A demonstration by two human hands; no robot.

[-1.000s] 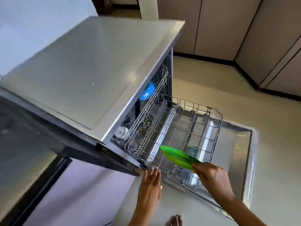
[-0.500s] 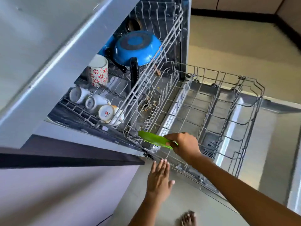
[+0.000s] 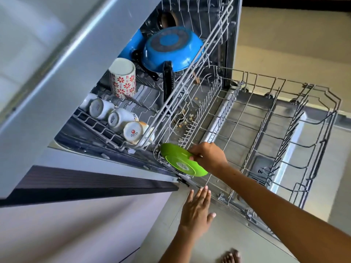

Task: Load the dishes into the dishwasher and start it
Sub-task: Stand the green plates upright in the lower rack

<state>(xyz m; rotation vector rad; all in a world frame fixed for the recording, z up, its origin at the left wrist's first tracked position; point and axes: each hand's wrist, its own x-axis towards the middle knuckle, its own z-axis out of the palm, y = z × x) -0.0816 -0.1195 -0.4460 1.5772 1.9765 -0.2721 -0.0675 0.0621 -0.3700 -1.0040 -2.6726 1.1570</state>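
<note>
Step in hand, by the look of it: slotting green plates [image 3: 180, 160] into lower rack [image 3: 266, 133], which is pulled out over open door [image 3: 313, 158] of dishwasher [image 3: 57, 82]. Looks like two plates, one overlapping the other, at rack's near-left corner, tilted, roughly edge-on to the tines; can't tell if lower rims are seated yet.

To do it well: stand each plate on edge betw. adjacent tines, one per slot, not stacked face to face, or water won't reach both. Ease rim down till wire takes the weight, then let go. Food scraps visible on tub floor near filter [image 3: 182, 120], prob. worth clearing before start.

Right hand [image 3: 207, 158]: fingers curled narrow round plates' right edge, thumb [image 3: 193, 158] pinching on the face; holding, not resting.

Left hand [image 3: 195, 211]: fingers straight, spread slightly, holding nothing; tips at or just beside rack's near edge, contact not clear. Could steady the rack if it rolls.

Upper rack [image 3: 171, 103] already loaded: blue pan [image 3: 171, 48] upside down, flowered mug [image 3: 123, 78] inverted, white cups [image 3: 117, 118] lying on their sides. Lower rack otherwise bare wire. Bare foot [image 3: 230, 257] at bottom edge.
</note>
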